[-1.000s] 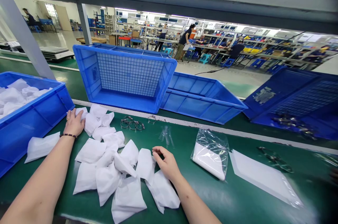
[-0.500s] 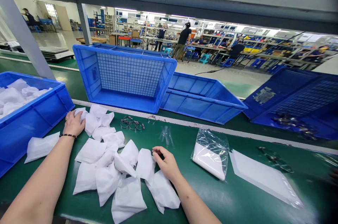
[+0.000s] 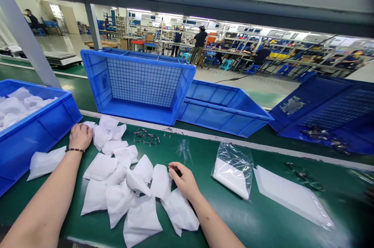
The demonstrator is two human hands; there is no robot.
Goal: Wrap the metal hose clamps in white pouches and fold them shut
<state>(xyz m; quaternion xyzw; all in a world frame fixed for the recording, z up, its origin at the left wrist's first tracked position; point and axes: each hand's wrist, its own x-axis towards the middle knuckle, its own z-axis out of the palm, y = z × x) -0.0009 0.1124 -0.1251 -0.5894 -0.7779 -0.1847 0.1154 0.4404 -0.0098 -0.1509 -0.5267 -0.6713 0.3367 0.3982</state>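
My left hand (image 3: 80,137), with a beaded bracelet at the wrist, lies palm down at the far left of a loose pile of white pouches (image 3: 117,197). Its fingers are slightly spread and bent, touching or right beside a small white pouch (image 3: 90,124); the fingertips are hidden. To the right of the pile, my right hand (image 3: 184,181) rests with loosely curled fingers and a gap between thumb and forefinger. Those fingertips are at the edge of a white pouch (image 3: 160,181), and nothing shows in them. Another pouch (image 3: 46,162) lies apart, left of my left forearm.
A blue crate (image 3: 55,123) of white pouches stands at left. Behind the pile are a tilted blue crate (image 3: 140,113) and another crate (image 3: 222,117). Metal ring clamps (image 3: 146,137), clear strips (image 3: 184,151), a clear bag (image 3: 233,172) and white sheets (image 3: 292,195) lie on the green bench.
My left hand has drawn back slightly leftward from the small pouch at the pile's far edge. My right hand has stayed in place. A person in the background has shifted.
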